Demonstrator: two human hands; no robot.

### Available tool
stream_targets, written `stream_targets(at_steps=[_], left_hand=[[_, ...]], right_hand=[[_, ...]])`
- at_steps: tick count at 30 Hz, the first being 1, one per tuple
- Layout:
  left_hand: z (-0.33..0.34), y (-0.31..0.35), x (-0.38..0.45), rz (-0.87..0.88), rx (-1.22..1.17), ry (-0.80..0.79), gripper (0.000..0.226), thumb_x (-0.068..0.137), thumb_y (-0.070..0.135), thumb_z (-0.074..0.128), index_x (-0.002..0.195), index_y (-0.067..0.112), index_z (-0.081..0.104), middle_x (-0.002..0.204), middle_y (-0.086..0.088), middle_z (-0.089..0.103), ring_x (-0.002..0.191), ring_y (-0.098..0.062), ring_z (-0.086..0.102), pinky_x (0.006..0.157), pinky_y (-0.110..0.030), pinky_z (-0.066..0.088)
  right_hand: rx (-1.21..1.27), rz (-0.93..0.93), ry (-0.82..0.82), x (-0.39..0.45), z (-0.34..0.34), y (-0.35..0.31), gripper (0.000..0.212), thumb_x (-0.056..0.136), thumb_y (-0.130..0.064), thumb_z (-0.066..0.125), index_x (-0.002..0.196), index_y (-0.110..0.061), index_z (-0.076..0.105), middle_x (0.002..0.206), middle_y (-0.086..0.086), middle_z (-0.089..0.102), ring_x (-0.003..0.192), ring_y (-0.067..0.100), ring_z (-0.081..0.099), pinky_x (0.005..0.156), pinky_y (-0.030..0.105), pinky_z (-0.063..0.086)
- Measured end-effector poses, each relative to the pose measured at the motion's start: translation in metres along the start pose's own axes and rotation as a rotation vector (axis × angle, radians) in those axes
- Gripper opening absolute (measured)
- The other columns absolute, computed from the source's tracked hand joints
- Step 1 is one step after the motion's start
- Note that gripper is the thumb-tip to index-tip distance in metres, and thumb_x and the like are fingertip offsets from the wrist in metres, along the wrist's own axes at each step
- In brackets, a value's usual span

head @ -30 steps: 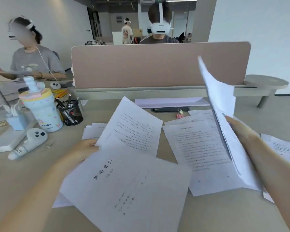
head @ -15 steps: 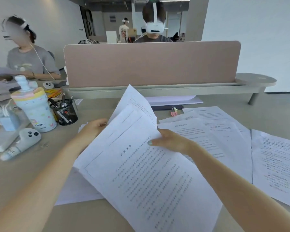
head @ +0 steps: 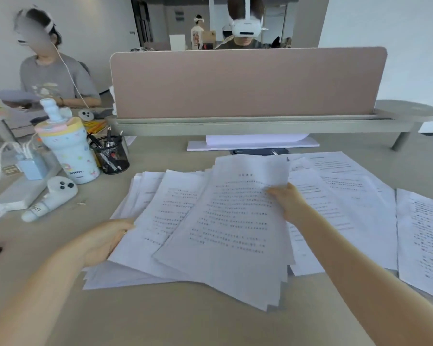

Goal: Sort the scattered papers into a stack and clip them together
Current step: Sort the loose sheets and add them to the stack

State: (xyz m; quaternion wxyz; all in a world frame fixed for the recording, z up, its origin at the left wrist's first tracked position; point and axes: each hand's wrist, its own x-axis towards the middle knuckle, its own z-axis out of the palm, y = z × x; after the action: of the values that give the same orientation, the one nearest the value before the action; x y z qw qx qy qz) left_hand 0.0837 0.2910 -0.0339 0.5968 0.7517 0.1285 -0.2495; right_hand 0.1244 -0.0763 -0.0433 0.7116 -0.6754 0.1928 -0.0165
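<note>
the left hand [head: 105,239] gripped the left edge of a loose, fanned stack of papers [head: 210,233] lying mid-table [head: 160,318]. the right hand [head: 289,202] pinched the top sheet [head: 238,216] near its upper right corner. more sheets [head: 348,196] lay spread to the right, w/ one separate page [head: 425,240] near the table edge. pen cup [head: 110,156] and bottle [head: 68,148] stood far left.

Shared office — desk divider [head: 248,83], pen cup [head: 109,154]

Bright, even daylight; soft wide-angle blur
</note>
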Motion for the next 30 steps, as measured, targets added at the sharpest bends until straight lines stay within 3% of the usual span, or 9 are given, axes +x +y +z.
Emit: stream_targets(at_steps=[2,5,10,14,17,19,21,26,30], left_hand=[[0.004,0.005,0.001,0.028,-0.040,-0.059,0.032,0.092,0.025,0.050,0.114,0.009,0.067,0.108,-0.012,0.071,0.090,-0.025,0.066,0.072,-0.034,0.050],[0.007,0.019,0.011,0.038,-0.025,-0.100,0.037,0.083,0.044,0.058,0.112,0.022,0.068,0.108,-0.005,0.072,0.088,-0.021,0.068,0.065,-0.029,0.054],[0.031,0.033,0.032,0.059,0.174,-0.038,0.030,0.090,0.025,0.059,0.120,0.019,0.061,0.116,-0.007,0.067,0.104,-0.025,0.064,0.097,-0.041,0.047],[0.064,0.040,0.025,0.345,0.202,0.011,0.031,0.090,0.007,0.057,0.108,0.032,0.059,0.112,0.006,0.068,0.097,-0.009,0.065,0.081,-0.027,0.051],[0.076,0.053,0.011,0.577,0.132,0.076,0.029,0.092,0.008,0.056,0.103,0.035,0.056,0.090,0.026,0.069,0.084,0.010,0.064,0.067,-0.010,0.048],[0.085,0.068,0.002,0.708,0.048,0.118,0.026,0.092,0.008,0.055,0.099,0.033,0.057,0.080,0.034,0.068,0.079,0.016,0.063,0.065,-0.006,0.047],[0.099,0.084,-0.003,0.790,-0.028,0.160,0.024,0.092,0.012,0.055,0.094,0.036,0.055,0.077,0.037,0.066,0.076,0.018,0.062,0.068,-0.014,0.048],[0.149,0.125,-0.001,0.917,-0.221,0.108,0.026,0.090,0.023,0.060,0.112,0.034,0.055,0.104,0.022,0.069,0.100,0.002,0.064,0.084,-0.023,0.052],[0.182,0.125,0.008,0.909,-0.162,0.042,0.062,0.082,0.053,0.052,0.139,0.033,0.039,0.128,0.024,0.052,0.115,0.007,0.050,0.093,-0.020,0.039]], right_hand=[[-0.031,0.040,-0.051,-0.003,0.017,0.012,0.015,0.088,0.010,0.050,0.086,-0.002,0.060,0.101,0.021,0.058,0.090,0.031,0.057,0.093,0.051,0.046],[-0.099,0.054,-0.048,-0.006,0.038,0.018,0.013,0.087,0.004,0.053,0.093,-0.002,0.061,0.103,0.020,0.061,0.095,0.031,0.059,0.097,0.052,0.047],[-0.190,0.019,-0.026,-0.013,0.051,0.017,0.017,0.088,-0.008,0.054,0.105,-0.006,0.057,0.110,0.019,0.064,0.102,0.033,0.062,0.094,0.049,0.050],[-0.140,-0.048,0.051,-0.015,0.042,0.018,0.027,0.092,-0.021,0.056,0.110,-0.001,0.057,0.108,0.019,0.065,0.100,0.035,0.063,0.088,0.048,0.052],[0.109,-0.114,0.044,-0.017,0.017,0.006,0.035,0.095,-0.032,0.052,0.115,-0.003,0.051,0.100,0.003,0.058,0.083,0.016,0.057,0.071,0.031,0.048],[0.275,-0.107,-0.080,-0.016,-0.003,-0.008,0.044,0.094,-0.043,0.050,0.128,-0.015,0.049,0.114,-0.004,0.062,0.092,0.012,0.062,0.077,0.030,0.050],[0.280,-0.154,-0.171,-0.019,-0.019,-0.031,0.048,0.090,-0.046,0.055,0.130,-0.020,0.054,0.119,-0.002,0.068,0.102,0.016,0.067,0.084,0.036,0.054],[0.157,-0.493,-0.049,-0.047,-0.045,-0.100,0.011,0.089,-0.032,0.063,0.097,-0.026,0.067,0.089,-0.013,0.075,0.086,0.007,0.071,0.077,0.028,0.057],[0.060,-0.533,0.006,-0.047,-0.070,-0.103,0.010,0.087,-0.037,0.064,0.095,-0.030,0.065,0.092,-0.011,0.073,0.088,0.011,0.070,0.079,0.030,0.055]])
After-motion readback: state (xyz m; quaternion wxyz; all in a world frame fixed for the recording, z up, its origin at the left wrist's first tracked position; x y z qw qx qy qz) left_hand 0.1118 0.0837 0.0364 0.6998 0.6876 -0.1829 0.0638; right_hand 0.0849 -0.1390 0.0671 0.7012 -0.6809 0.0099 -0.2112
